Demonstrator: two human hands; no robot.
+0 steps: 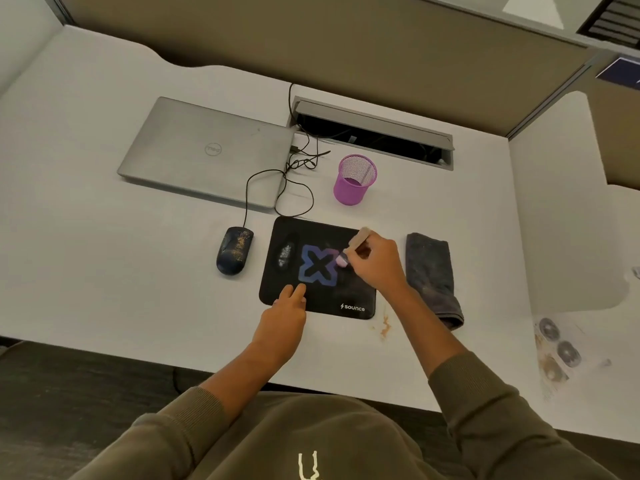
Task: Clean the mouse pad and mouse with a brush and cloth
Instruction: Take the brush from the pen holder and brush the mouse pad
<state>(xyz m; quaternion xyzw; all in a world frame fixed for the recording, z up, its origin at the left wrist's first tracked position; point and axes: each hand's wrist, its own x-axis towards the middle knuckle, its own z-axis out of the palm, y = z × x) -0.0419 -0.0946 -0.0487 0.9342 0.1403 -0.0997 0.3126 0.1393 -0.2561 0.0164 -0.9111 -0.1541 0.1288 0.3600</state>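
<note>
Two hands work a black fabric mouse pad [353, 296] near the desk's [104, 289] front edge: the left hand [282, 315] presses flat fingers to steady it while the right hand [372, 259] grips a pale-handled brush [351, 247], bristles on the pad. The dust-speckled wired mouse [234, 250] waits left; a folded grey cloth [431, 273] lies right.

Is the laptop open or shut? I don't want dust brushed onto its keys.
Shut. The laptop lies flat on the desk with its lid down, logo facing up; no keys or screen show.
</note>
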